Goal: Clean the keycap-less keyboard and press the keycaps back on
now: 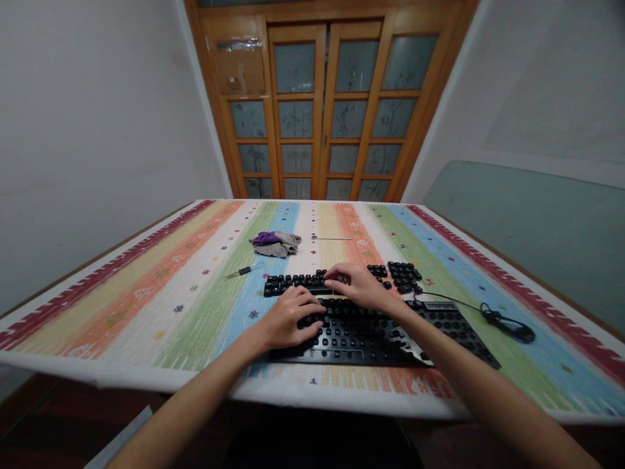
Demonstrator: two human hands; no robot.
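A black computer keyboard [342,342] lies near the table's front edge. Many of its key positions stand bare, without caps. Behind it, loose black keycaps [288,283] are laid out in rows, with a further block of keycaps [404,275] to the right. My left hand [293,316] rests on the keyboard's left part, thumb and fingers apart. Over the rows of keycaps is my right hand [356,283], its thumb and fingertips drawn together at the caps; whatever is between them is too small to make out. My right forearm covers part of the keyboard.
A purple and grey cloth [276,243] lies beyond the keycaps. Left of them is a wire-looped tool with a black handle [244,270], and a thin rod-like tool [332,238] lies farther back. The keyboard's bundled cable [512,326] sits on the striped tablecloth [195,286].
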